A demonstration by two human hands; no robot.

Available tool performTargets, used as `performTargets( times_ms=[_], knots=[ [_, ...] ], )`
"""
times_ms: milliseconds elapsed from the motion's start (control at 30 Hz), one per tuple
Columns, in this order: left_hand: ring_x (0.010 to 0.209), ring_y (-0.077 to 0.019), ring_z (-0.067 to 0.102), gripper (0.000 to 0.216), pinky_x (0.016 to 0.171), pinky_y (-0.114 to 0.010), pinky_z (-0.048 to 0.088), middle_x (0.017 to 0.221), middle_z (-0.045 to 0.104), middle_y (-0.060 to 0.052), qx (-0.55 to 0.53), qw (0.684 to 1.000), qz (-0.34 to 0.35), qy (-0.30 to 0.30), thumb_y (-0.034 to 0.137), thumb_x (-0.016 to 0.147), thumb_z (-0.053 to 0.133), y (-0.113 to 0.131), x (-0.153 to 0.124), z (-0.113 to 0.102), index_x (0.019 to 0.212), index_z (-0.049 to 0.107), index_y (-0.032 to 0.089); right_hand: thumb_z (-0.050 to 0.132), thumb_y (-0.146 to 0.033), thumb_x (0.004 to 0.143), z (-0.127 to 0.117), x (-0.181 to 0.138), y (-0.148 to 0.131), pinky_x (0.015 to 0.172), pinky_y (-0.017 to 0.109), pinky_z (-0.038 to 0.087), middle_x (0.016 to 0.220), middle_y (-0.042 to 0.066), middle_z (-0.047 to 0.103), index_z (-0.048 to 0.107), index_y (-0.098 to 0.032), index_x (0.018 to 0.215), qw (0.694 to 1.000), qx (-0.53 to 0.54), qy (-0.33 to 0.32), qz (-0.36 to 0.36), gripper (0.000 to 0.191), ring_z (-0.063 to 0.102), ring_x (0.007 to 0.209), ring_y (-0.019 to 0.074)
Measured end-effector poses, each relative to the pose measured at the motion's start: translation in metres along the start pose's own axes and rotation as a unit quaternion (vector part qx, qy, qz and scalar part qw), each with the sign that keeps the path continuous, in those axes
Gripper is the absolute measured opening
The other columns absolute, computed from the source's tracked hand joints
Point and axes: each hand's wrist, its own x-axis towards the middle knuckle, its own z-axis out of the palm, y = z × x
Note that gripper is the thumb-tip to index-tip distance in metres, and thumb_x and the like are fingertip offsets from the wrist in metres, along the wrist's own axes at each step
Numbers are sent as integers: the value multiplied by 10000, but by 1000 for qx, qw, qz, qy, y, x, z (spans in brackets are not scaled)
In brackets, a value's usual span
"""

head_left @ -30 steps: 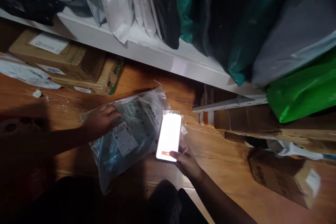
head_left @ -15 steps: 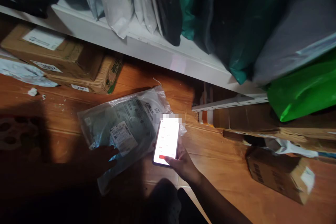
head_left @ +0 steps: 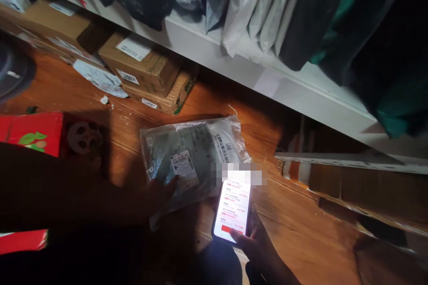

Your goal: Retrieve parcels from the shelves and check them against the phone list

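Note:
A clear plastic parcel bag (head_left: pixel 197 151) with a white shipping label (head_left: pixel 182 165) lies flat on the wooden floor (head_left: pixel 284 213). My left hand (head_left: pixel 159 193) rests on the bag's near edge, fingers on the label's lower corner. My right hand (head_left: pixel 256 242) holds a lit smartphone (head_left: pixel 233 210) upright just right of the bag, thumb near a red bar at the screen's bottom. Both arms are in deep shadow.
A white shelf (head_left: pixel 267 82) above carries several hanging poly mailers (head_left: pixel 247 4). Stacked cardboard boxes (head_left: pixel 147 69) and a crumpled white mailer (head_left: pixel 100 80) sit under it at the left. A red box (head_left: pixel 31 131) lies at the far left. A white rail (head_left: pixel 334 158) juts out at right.
The view swung left and down. My left hand slid from the bag's top to its near edge. The phone came lower and nearer, off the bag; its screen went from blank white to a list.

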Motion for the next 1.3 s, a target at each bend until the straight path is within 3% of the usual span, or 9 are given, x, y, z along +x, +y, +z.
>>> performTargets(
  times_ms=[100, 233, 467, 533, 633, 833, 967, 1167, 1300],
  knots=[
    [852, -325, 676, 476, 619, -437, 562, 1448, 356, -152, 38, 998, 30, -27, 51, 837, 438, -3, 2, -9, 1264, 581, 206, 760, -394, 671, 3, -1, 1, 854, 503, 544, 1207, 142, 626, 322, -267, 1244, 999, 7, -41, -4, 732, 629, 1066, 332],
    [882, -330, 673, 422, 638, -433, 543, 1423, 392, -157, 53, 998, 32, -9, 97, 873, 434, -3, 3, -9, 1246, 591, 218, 767, -378, 663, 10, -1, 1, 833, 452, 553, 1205, 122, 629, 314, -279, 1258, 998, 29, -61, -13, 754, 636, 1056, 311],
    [867, -303, 664, 351, 680, -442, 526, 1343, 510, -162, 49, 985, 47, 159, 133, 823, 556, -7, 6, 31, 1147, 651, 228, 763, -372, 665, 19, -3, 0, 807, 444, 548, 1208, 131, 610, 274, -279, 1277, 996, 48, -70, 7, 789, 640, 1032, 309],
    [759, -269, 670, 327, 614, -404, 517, 1380, 466, -166, 39, 988, 50, 139, 157, 848, 531, -10, 8, 29, 1139, 657, 233, 766, -378, 661, 19, -3, 0, 808, 449, 547, 1228, 139, 595, 257, -279, 1276, 996, 50, -74, 10, 804, 636, 1038, 311],
    [690, -253, 671, 335, 525, -359, 497, 1466, 331, -137, 16, 998, 25, 47, 182, 891, 464, -13, 13, 8, 1138, 655, 303, 758, -379, 675, 19, -2, 1, 809, 448, 545, 1240, 140, 590, 244, -281, 1285, 995, 49, -81, 12, 803, 634, 1041, 306],
    [747, -283, 680, 342, 538, -365, 500, 1515, 222, -129, 1, 998, 10, -59, 145, 871, 472, -14, 20, -24, 1077, 680, 322, 762, -384, 676, 18, -4, -1, 820, 459, 547, 1234, 136, 597, 265, -281, 1293, 996, 47, -74, 9, 799, 610, 1097, 322],
    [765, -273, 674, 389, 581, -372, 514, 1511, 272, -119, 15, 999, 25, -41, 177, 895, 439, -14, 23, -13, 1205, 618, 327, 760, -377, 676, 18, -4, 0, 835, 459, 541, 1256, 128, 581, 237, -292, 1306, 996, 50, -74, 9, 823, 592, 1124, 320],
    [683, -206, 637, 283, 578, -339, 495, 1443, 382, -211, -40, 999, -21, -12, 194, 836, 563, -10, 31, 8, 1080, 701, 235, 752, -379, 686, 19, -4, 0, 830, 453, 540, 1258, 135, 578, 247, -284, 1284, 996, 44, -81, 11, 787, 567, 1164, 331],
    [685, -209, 632, 418, 593, -358, 509, 1427, 387, -240, -51, 998, -45, 14, 203, 839, 572, -11, 31, 10, 1252, 593, 263, 741, -400, 691, 18, -3, -2, 833, 457, 538, 1257, 142, 576, 267, -274, 1278, 996, 27, -83, 5, 765, 579, 1145, 330]
  ],
)
